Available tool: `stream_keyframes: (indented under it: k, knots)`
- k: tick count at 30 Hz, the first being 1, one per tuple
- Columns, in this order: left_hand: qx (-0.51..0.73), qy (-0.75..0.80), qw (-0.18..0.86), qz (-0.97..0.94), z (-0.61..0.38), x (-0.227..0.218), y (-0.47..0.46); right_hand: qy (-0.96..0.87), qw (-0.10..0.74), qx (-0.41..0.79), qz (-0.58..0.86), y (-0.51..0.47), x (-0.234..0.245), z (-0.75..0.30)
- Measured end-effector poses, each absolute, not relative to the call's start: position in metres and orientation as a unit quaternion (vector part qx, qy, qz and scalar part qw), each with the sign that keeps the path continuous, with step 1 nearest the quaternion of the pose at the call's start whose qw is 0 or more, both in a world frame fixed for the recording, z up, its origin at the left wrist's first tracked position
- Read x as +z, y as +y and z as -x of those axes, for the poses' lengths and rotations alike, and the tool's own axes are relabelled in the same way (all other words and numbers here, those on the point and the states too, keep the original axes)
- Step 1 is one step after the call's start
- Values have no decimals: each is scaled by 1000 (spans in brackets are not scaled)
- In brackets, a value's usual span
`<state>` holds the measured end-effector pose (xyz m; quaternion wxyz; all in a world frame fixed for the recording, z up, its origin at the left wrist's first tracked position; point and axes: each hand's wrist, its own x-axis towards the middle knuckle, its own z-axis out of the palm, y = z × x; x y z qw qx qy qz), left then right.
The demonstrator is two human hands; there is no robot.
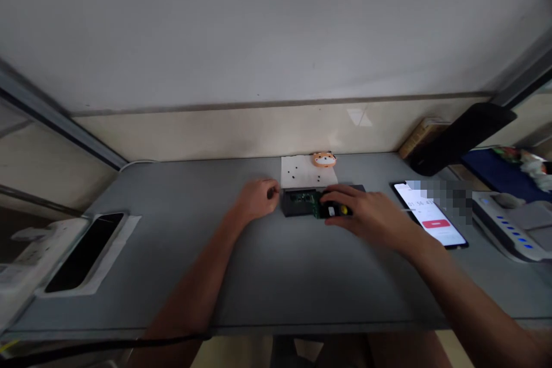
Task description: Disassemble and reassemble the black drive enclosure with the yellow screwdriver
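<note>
A dark grey box-shaped device (297, 203) lies at the middle of the grey table (259, 259). A green circuit board (324, 209) with a yellow part sticks out of its right side. My right hand (366, 214) lies over the board's right end with fingers closed around it. My left hand (257, 198) rests on the table just left of the device, curled into a loose fist; I cannot make out anything in it. Behind the device lies a white sheet (307, 172) with small dark screws on it.
An orange animal-shaped toy (324, 158) sits at the sheet's far corner. A lit phone (431, 222) lies to the right, a dark phone (84, 250) on a white pad to the left. A grey device with blue lights (511, 230) stands far right.
</note>
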<state>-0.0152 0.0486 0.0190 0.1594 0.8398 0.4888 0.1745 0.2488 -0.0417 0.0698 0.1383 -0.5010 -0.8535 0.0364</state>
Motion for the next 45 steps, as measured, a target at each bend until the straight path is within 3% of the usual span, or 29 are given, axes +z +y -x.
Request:
stream_keyframes:
  k: [10,21,26,32,35,39,42,45]
  knots:
    - [124,488,161,-849,10,20,44,-864,63,43,497,-11,58,-235]
    - [117,461,107,-873,9,18,42,-850,78,69,517,-10,57,-238]
    - [132,465,93,-870,8,16,40,-842,128,74,519,-11,54,-238]
    - [185,439,87,-875,10,9,44,-858,108,71,497,-13,49,-237]
    - [250,418,63,-871,7,7,44,-843,206,73,492,-13,60,-239]
    - [309,360,67,-878,-9,9,29,-728,463,95,496,-9,90,-239]
    - [260,330,85,-903,-24,11,12,-593,630,83,494,2,100,-239]
    - [211,334,86,-914,-33,7,4,-510,652,67,556,13,88,-242]
